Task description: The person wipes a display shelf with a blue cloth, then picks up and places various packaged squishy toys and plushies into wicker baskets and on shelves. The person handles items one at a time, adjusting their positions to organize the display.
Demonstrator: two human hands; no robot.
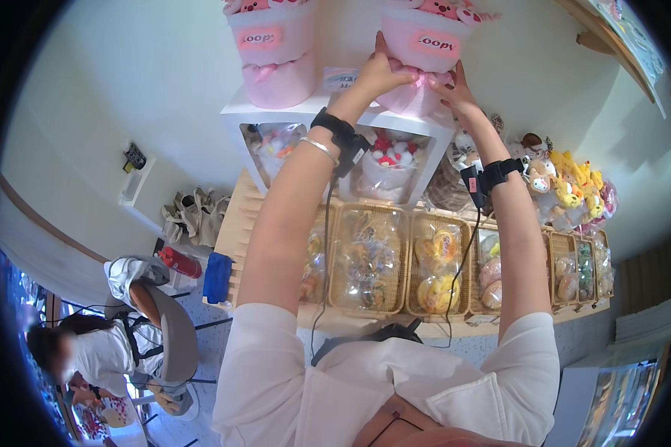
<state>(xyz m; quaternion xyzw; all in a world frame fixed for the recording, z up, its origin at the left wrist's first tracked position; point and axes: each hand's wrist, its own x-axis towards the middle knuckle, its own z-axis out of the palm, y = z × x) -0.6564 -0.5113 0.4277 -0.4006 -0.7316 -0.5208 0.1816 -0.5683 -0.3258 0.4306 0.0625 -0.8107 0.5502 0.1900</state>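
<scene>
Both my arms reach forward to a pink wrapped bouquet (425, 45) with a plush toy at its top, standing on the white display box (268, 114). My left hand (382, 74) grips its left side, with the thumb near the pink ribbon bow at the narrow waist. On the other side my right hand (455, 91) is closed around the waist, its fingers at the bow and wrapping. A second, similar pink bouquet (276, 74) stands apart to the left on the same box. A small printed card (340, 79) sits between the two bouquets.
Windows in the box show more bouquets (391, 160). Wicker baskets (408, 261) of bagged goods line the wooden table before me; yellow plush toys (574, 182) are at right. A seated person (112, 350) and a red fire extinguisher (179, 262) are at left. Cables hang from my wrist bands.
</scene>
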